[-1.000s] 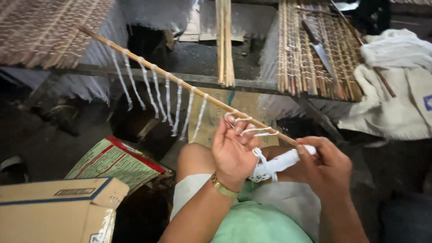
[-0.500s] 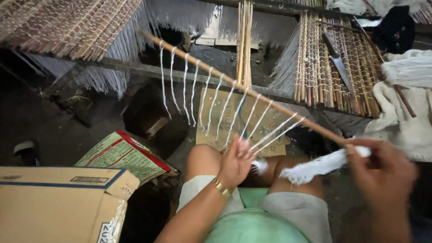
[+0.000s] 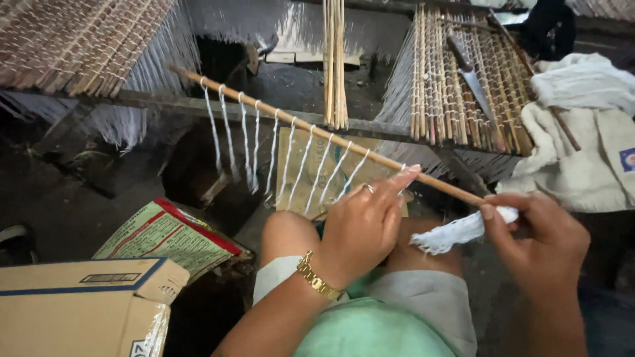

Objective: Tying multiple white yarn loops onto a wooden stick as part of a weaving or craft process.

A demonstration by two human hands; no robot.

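1. The right hand (image 3: 539, 241), at about 4 o'clock in the view, pinches the near end of a thin wooden stick (image 3: 317, 132) between thumb and fingers, together with a bundle of white string (image 3: 456, 231) that sticks out to the left of the fist.
2. The stick runs from that hand up toward 10 o'clock, tilted, with a row of white string loops (image 3: 278, 155) hanging from it.
3. The left hand (image 3: 364, 225), near the centre, has its fingers extended and close together, fingertips touching the stick just beside the last loops; it wears a gold bracelet (image 3: 316, 283) and a ring.
4. A knife (image 3: 471, 76) lies on a mat of sticks (image 3: 443, 86) at 1 o'clock.
5. A cardboard box (image 3: 79, 307) sits at 8 o'clock, with a printed bag (image 3: 165, 238) just beside it.
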